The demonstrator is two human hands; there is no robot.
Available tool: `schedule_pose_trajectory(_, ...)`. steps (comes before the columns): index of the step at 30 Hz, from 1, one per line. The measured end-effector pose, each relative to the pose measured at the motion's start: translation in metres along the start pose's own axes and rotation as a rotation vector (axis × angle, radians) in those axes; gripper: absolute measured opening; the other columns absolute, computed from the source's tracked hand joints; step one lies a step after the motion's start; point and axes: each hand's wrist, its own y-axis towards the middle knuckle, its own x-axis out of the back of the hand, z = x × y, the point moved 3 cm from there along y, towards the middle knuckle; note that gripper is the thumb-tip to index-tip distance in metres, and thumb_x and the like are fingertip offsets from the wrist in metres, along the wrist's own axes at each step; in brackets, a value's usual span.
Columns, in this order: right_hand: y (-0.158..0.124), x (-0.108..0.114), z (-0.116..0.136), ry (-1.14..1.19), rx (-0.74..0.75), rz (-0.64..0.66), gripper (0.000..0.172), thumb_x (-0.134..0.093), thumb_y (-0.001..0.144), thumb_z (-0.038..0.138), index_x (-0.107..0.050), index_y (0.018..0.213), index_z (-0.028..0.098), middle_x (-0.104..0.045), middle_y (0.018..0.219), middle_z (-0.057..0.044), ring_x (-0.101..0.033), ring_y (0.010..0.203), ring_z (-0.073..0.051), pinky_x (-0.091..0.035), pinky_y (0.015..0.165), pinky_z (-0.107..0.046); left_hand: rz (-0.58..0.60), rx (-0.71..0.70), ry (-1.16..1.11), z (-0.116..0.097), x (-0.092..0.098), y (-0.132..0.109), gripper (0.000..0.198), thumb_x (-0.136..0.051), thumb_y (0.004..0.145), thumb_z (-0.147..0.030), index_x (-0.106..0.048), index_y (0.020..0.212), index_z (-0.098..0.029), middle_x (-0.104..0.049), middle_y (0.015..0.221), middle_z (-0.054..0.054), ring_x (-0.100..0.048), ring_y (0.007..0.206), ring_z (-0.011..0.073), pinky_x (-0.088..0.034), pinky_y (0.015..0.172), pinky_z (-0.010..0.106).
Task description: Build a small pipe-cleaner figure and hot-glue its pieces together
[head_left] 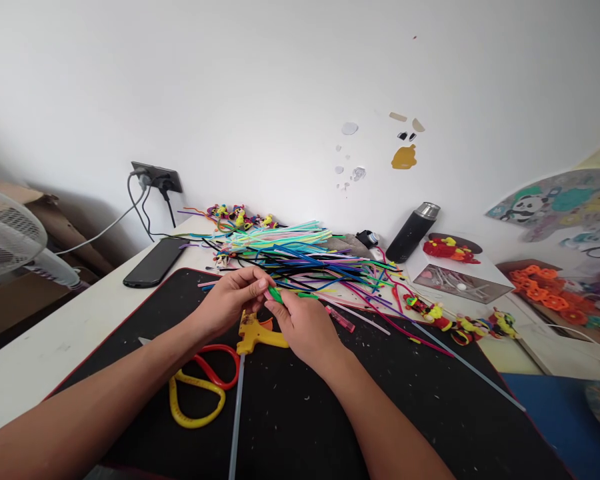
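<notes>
Over the middle of the black mat, my left hand and my right hand meet, fingers closed on a short green pipe cleaner. Its exact shape is partly hidden by my fingertips. Beneath my hands lies a yellow glue gun with a long translucent glue stick running out toward me. Scissors with one red and one yellow handle rest under my left forearm. Just beyond my hands spreads a pile of coloured pipe cleaners.
A phone lies at left, near a fan. Small pipe-cleaner figures sit at right, others at the back. A black flask leans near a clear-lidded box. A pink-red marker-like piece lies on the mat.
</notes>
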Motion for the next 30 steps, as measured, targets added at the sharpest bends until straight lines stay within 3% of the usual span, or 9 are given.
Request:
schedule_pose_trajectory(18, -0.0023, 0.0014, 0.0016, 0.0, 0.045, -0.029, 0.042, -0.043, 0.113, 0.047, -0.068, 0.094, 0.019, -0.073, 0.077, -0.005, -0.062, 0.066, -0.018, -0.02, 0.058, -0.03, 0.008, -0.033, -0.031, -0.0024, 0.0, -0.0017, 0.039, -0.095, 0.072, -0.046, -0.075, 0.078, -0.014, -0.063, 0.059, -0.001, -0.054, 0.046, 0.0075, -0.04, 0.047, 0.018)
schedule_pose_trajectory(24, 0.0016, -0.0022, -0.0041, -0.022, 0.014, -0.017, 0.042, -0.044, 0.112, 0.048, -0.068, 0.094, 0.019, -0.073, 0.079, -0.007, -0.061, 0.067, -0.019, -0.019, 0.058, -0.031, -0.032, 0.045, -0.09, 0.0033, -0.0032, 0.0017, 0.041, -0.098, 0.066, -0.046, -0.075, 0.077, -0.014, -0.06, 0.054, -0.002, -0.05, 0.044, 0.0073, -0.033, 0.042, 0.017)
schedule_pose_trajectory(30, 0.001, 0.001, -0.0048, 0.161, 0.002, -0.056, 0.036, -0.048, 0.111, 0.043, -0.07, 0.097, 0.019, -0.07, 0.076, -0.004, -0.055, 0.065, -0.018, -0.023, 0.059, -0.029, -0.058, 0.051, -0.091, 0.0031, -0.0062, 0.0011, 0.049, -0.092, 0.073, -0.055, -0.081, 0.096, -0.014, -0.056, 0.057, -0.002, -0.047, 0.047, 0.0082, -0.029, 0.043, 0.018)
